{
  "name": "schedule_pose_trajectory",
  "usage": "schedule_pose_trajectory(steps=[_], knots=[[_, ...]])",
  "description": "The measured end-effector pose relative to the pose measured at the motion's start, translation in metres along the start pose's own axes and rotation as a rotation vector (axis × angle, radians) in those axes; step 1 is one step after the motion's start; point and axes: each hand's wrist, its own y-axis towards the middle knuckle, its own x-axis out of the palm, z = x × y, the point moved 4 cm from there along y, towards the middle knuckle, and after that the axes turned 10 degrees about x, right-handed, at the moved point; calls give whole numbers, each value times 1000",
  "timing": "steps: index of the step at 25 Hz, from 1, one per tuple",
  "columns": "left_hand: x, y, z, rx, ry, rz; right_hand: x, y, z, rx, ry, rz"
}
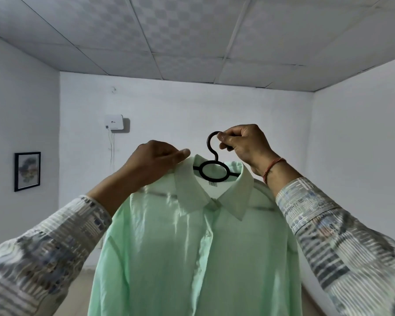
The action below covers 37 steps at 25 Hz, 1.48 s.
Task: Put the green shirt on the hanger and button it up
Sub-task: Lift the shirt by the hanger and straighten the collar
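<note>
The pale green shirt (169, 242) hangs on a black hanger (212, 163), held up in front of me at chest height. Its front placket looks closed down the middle and the collar is folded down. My right hand (242, 144) pinches the hanger's hook from the right. My left hand (155, 158) grips the shirt at the left side of the collar, thumb lying along the collar's top edge. The hanger's arms are hidden inside the shoulders; only the hook and the ring below it show.
White walls and a tiled ceiling surround me. A white box (114, 122) with thin cables is mounted on the far wall, and a framed picture (27, 171) hangs on the left wall. A strip of floor shows at the bottom left.
</note>
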Motion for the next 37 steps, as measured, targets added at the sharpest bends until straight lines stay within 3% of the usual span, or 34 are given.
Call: schedule_pose_trajectory(steps=[4,10,15,19,21,25,29,35,37], knots=[[-9,2,-16,89,210,-88,2,3,-10,-24,-73,1],[-2,-9,-21,157,332,134,13,3,-20,-34,-151,59],[2,-12,-40,128,169,-100,4,0,-27,-60,-168,186],[12,-19,-26,285,374,104,1,-5,-26,-68,-182,247],[7,-17,-19,287,361,184,-6,-6,-24,-91,-158,267],[-8,-6,-30,164,100,29,-29,-3,-22,-119,-134,279],[-10,0,-34,100,266,-69,-39,-2,-15,-105,-117,191],[16,6,-16,119,69,-188,-46,-5,-3,-74,30,131],[23,8,-4,132,137,-216,-49,-8,3,-68,42,120]])
